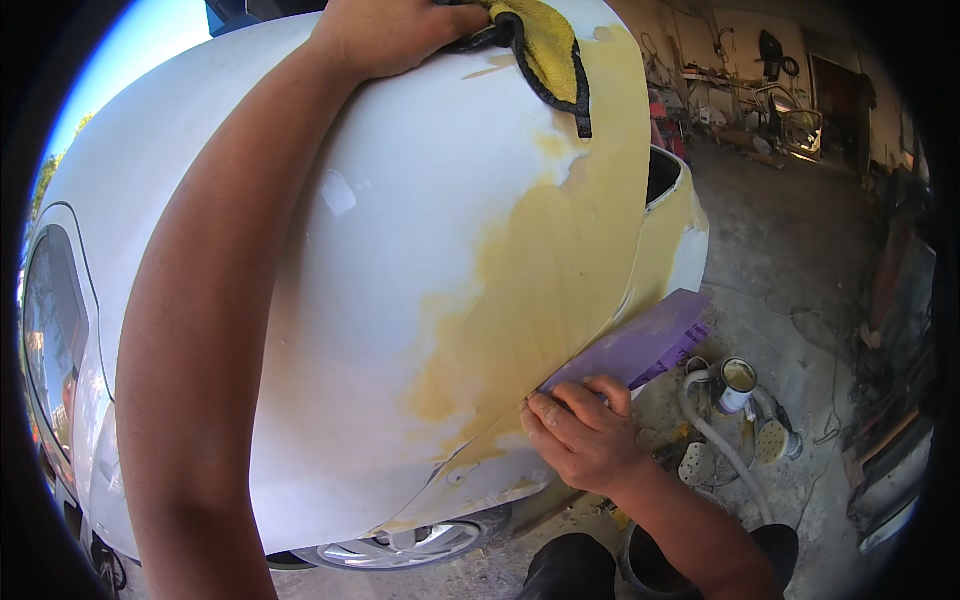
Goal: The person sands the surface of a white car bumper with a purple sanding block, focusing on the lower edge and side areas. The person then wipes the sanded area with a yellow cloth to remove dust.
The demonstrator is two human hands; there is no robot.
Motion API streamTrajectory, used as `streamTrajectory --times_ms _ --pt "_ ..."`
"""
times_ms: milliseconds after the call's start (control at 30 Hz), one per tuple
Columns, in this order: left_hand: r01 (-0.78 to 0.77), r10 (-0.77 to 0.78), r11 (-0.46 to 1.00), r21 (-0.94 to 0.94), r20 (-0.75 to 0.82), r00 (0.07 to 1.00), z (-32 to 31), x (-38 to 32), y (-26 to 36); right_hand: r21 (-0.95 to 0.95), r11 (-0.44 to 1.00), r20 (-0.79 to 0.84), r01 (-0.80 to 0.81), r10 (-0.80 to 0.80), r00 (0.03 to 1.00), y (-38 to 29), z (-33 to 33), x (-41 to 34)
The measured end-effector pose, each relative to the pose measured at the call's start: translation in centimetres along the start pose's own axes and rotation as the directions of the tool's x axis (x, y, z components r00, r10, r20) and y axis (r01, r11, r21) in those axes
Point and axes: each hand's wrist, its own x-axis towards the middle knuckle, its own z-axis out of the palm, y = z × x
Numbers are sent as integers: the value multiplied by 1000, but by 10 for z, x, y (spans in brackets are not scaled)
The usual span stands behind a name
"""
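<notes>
A white car hood [375, 225] fills the middle, its edge coated with smooth yellowish body filler [555, 262]. At the top, my left hand [390, 34] rests on the hood and grips a yellow microfiber cloth [551, 56] with black edging; the frame cuts off part of both. My right hand [581, 435] holds one end of a purple sandpaper strip [630, 337] at the seam between hood and bumper. Dark print shows along the strip's folded edge. More filler covers the bumper [664, 255] beside an opening at the car's corner.
A wheel [405, 544] shows under the car. On the concrete floor are an open can [735, 382], a grey hose [724, 442], a sander with a perforated pad [772, 442] and a dark bucket [652, 559]. Car parts [892, 480] lean at right; a cluttered workbench [727, 79] stands behind.
</notes>
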Motion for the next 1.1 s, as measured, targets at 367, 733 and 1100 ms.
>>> streamTrajectory --times_ms 367,733,1100 --pt "2 -2 1000 -6 -18 1000 4 0 -1 69 996 -8 -49 50 999 -5 0 7" --pt "-1 1 1000 -15 4 1000 1 -2 1 68 985 -62 -160 164 984 -13 4 9" --pt "42 -41 999 -31 24 999 -5 -4 8 62 953 -120 -296 301 946 -14 6 9"
